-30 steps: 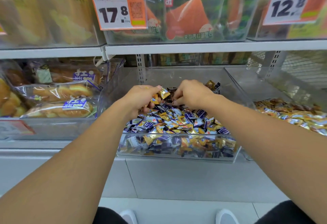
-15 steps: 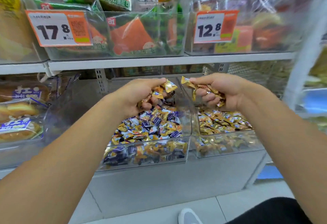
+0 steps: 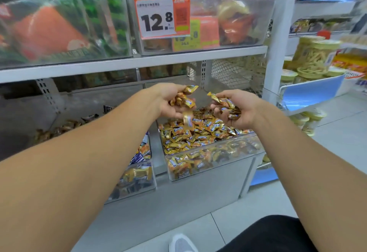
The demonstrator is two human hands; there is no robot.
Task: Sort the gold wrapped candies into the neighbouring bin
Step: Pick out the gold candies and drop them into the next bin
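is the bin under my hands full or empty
Fairly full: gold wrapped candies heap up to the clear bin's front wall.

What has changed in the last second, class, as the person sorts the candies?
Both hands left the mixed bin and moved right, over the gold-candy bin. The left hand and right hand each grip gold wrapped candies; one candy is dropping. Bins and the price tag stayed.
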